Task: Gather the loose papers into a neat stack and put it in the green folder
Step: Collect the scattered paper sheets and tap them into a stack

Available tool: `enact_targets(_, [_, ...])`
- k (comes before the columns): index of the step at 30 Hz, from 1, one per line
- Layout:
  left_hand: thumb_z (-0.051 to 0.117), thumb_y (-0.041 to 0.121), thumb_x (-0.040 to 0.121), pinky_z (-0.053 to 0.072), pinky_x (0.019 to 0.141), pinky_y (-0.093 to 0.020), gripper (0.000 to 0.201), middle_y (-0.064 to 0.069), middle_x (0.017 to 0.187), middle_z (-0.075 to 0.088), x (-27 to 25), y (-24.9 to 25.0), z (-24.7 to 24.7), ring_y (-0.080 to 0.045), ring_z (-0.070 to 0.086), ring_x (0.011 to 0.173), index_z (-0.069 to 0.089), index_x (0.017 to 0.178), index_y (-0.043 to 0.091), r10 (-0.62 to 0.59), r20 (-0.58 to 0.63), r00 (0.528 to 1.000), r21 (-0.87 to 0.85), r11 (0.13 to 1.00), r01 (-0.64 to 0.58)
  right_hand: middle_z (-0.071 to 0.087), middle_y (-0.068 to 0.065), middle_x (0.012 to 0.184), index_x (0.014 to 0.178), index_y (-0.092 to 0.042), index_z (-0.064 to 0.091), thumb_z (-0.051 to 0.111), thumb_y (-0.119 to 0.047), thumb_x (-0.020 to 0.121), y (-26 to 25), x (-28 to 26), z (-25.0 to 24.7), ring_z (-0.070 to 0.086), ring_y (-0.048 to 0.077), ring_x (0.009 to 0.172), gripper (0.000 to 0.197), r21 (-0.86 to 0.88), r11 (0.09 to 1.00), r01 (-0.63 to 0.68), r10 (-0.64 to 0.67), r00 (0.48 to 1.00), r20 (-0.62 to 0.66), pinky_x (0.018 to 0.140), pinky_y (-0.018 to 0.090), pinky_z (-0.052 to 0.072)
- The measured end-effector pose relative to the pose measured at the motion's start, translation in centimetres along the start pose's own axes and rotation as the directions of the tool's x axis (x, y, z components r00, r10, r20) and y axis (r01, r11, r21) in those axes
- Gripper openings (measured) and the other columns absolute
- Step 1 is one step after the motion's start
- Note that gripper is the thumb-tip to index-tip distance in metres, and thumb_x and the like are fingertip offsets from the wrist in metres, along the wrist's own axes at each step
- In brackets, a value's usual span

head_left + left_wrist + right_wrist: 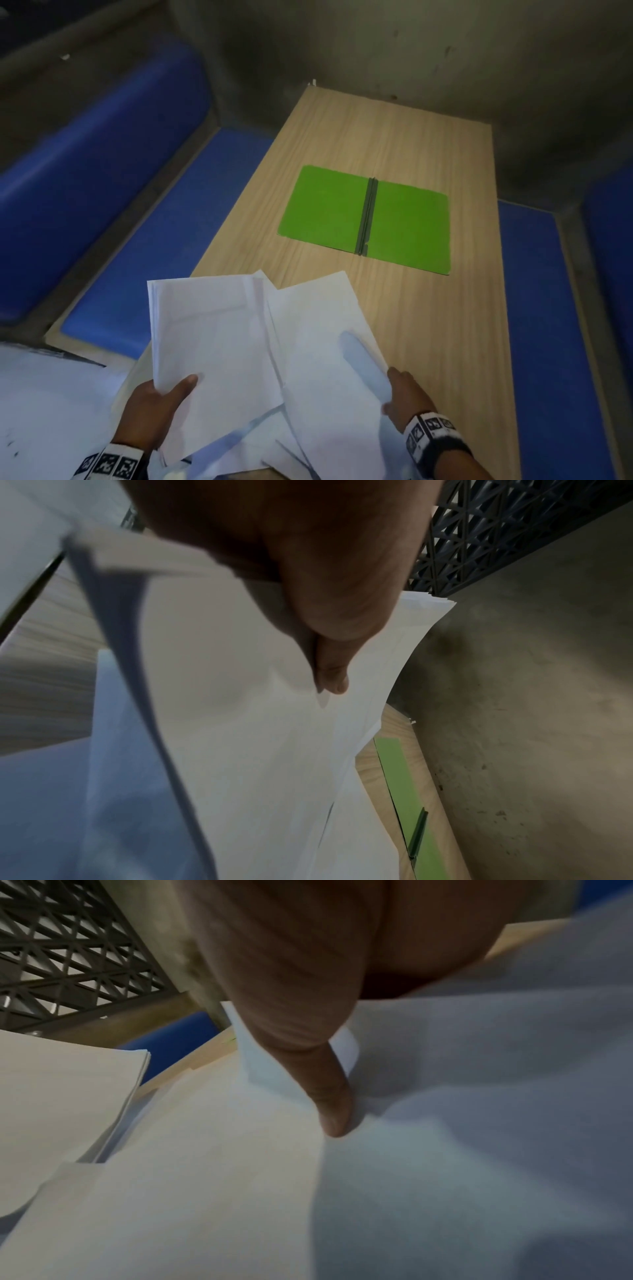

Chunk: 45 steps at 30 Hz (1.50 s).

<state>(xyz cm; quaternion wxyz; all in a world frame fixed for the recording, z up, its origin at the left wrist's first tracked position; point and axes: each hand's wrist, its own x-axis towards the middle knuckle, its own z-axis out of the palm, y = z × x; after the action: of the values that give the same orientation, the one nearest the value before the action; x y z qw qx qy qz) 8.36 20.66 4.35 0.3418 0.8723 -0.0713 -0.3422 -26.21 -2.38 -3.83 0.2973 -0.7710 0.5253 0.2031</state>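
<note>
The green folder [366, 219] lies open and flat in the middle of the wooden table [445, 325]; a strip of the green folder [400, 783] shows in the left wrist view. My left hand [161, 401] grips a stack of white papers [209, 329] near its lower left corner, thumb on top, raised above the table's near end. My right hand [400, 394] pinches the right edge of another white sheet [322, 342], whose edge curls up by the thumb. More loose sheets [239, 445] lie beneath both. The thumb [332, 1104] presses on the paper [212, 1150].
Blue padded benches [164, 233] run along the left and right of the table, with a grey wall [411, 51] behind it. A dark lattice grille [496, 528] shows in the wrist views. My white clothing [44, 411] fills the lower left.
</note>
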Motion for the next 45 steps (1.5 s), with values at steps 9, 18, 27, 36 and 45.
enact_targets(9, [0.076,0.037,0.08,0.052,0.075,-0.042,0.032,-0.014,0.081,0.07,1.5,-0.7,-2.1,-0.032,0.064,0.078,0.067,0.085,0.007,-0.015,-0.063,0.998,-0.033,0.999,0.013,0.066,-0.006,0.098,0.104,-0.02,0.06,0.078,-0.019,0.069,-0.1,-0.6,-2.8,0.063,0.011,0.087,0.039,0.347,0.938,0.01,-0.051,0.993,0.108,0.074,0.021,0.049])
enact_targets(18, [0.077,0.033,0.08,0.052,0.08,-0.047,0.029,-0.015,0.08,0.067,2.9,-1.8,-5.0,-0.033,0.062,0.077,0.063,0.08,0.008,-0.052,-0.16,0.986,-0.149,0.988,0.028,0.075,0.006,0.091,0.094,-0.003,0.07,0.082,0.01,0.063,-2.8,0.5,-10.0,0.068,0.023,0.086,0.036,0.824,0.559,0.09,0.004,0.994,-0.111,0.08,0.042,0.054])
enact_targets(27, [0.078,0.032,0.08,0.053,0.069,-0.039,0.024,-0.01,0.074,0.071,3.3,-3.9,-4.2,-0.031,0.066,0.076,0.068,0.077,0.01,-0.054,-0.133,0.99,-0.154,0.988,0.033,0.051,0.015,0.127,0.127,-0.009,0.048,0.089,-0.041,0.056,-8.0,6.1,-3.7,0.053,0.036,0.115,0.087,0.178,0.933,-0.312,0.326,0.943,-0.06,0.09,0.037,0.049])
enact_targets(36, [0.075,0.032,0.082,0.048,0.063,-0.032,0.018,0.003,0.071,0.066,3.4,-4.8,-3.1,-0.028,0.066,0.076,0.063,0.076,0.02,-0.044,-0.076,0.996,-0.139,0.99,0.033,0.066,0.014,0.082,0.097,0.0,0.06,0.079,-0.009,0.057,-8.0,5.6,-1.8,0.065,0.028,0.066,0.045,0.479,0.84,-0.254,0.355,0.926,-0.132,0.063,0.034,0.059])
enact_targets(45, [0.077,0.033,0.081,0.051,0.067,-0.035,0.019,-0.001,0.075,0.07,4.0,-5.0,-3.7,-0.026,0.067,0.076,0.065,0.076,0.019,-0.038,-0.075,0.996,-0.173,0.985,0.024,0.069,0.01,0.095,0.108,-0.005,0.064,0.079,-0.001,0.072,-6.6,3.1,-6.1,0.064,0.024,0.083,0.039,0.582,0.812,-0.034,0.102,0.991,-0.085,0.071,0.03,0.048])
